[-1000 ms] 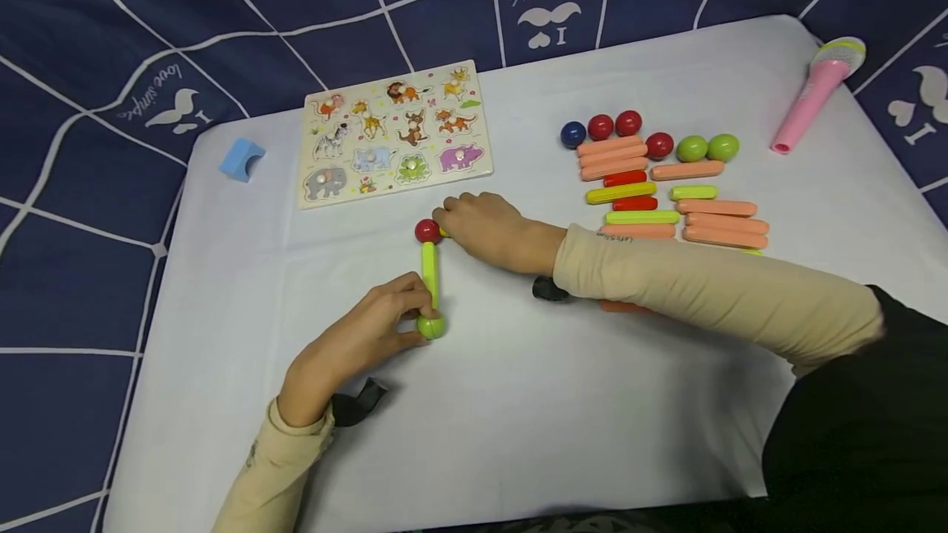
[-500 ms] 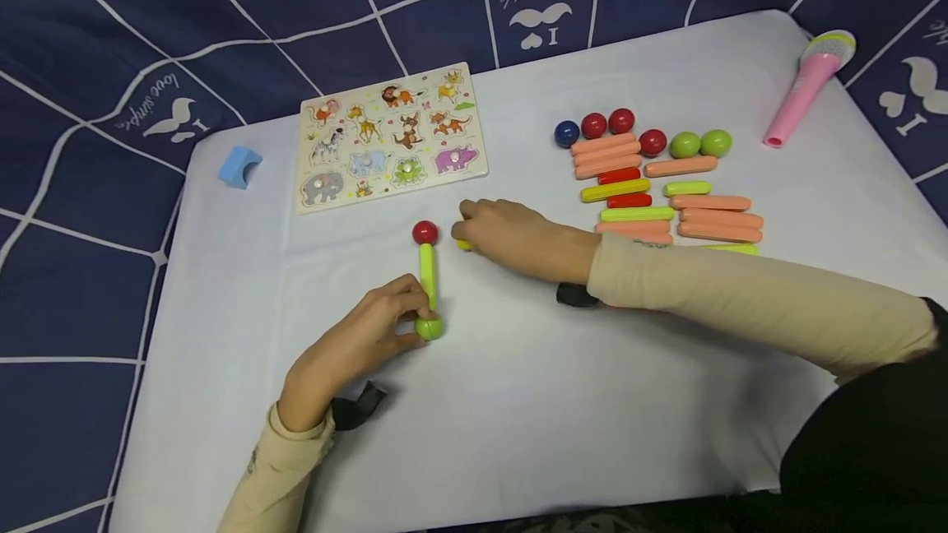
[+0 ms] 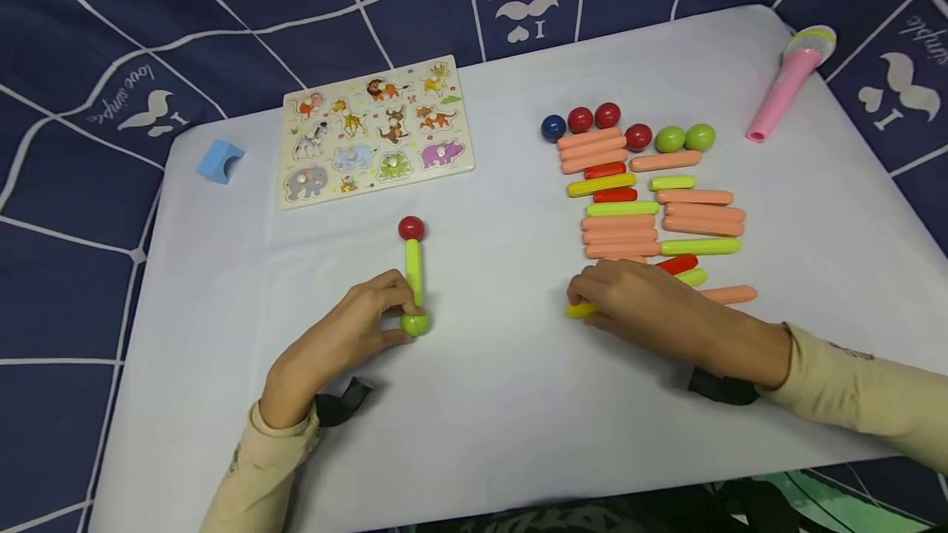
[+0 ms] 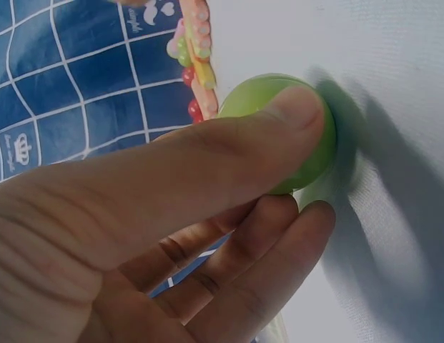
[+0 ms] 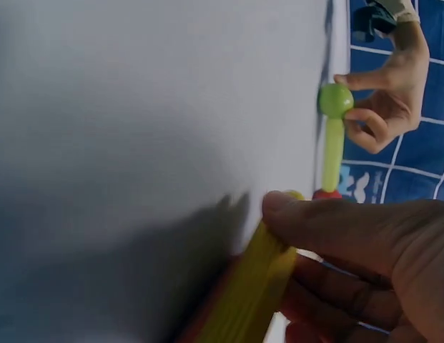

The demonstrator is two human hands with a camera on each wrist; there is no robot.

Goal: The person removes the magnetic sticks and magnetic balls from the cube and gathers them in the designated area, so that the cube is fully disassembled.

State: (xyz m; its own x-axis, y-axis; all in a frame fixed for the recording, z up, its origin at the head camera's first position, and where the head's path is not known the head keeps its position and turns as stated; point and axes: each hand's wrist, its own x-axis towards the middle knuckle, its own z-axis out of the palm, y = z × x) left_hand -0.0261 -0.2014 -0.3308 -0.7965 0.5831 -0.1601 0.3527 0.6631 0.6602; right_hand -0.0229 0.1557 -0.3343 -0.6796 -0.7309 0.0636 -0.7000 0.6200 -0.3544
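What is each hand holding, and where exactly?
The left hand pinches the green ball at the green stick's near end. The right hand grips a yellow stick near one end.

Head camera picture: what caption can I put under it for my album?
Left hand holds a green ball on a stick; right hand grips a yellow stick.

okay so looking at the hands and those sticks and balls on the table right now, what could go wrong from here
The left hand pinches only the green ball; the green stick and red ball lie free beyond it, so a nudge might swing or detach them. The right hand, gripping a yellow stick, lies against the stick pile and could scatter it. The loose balls may roll.
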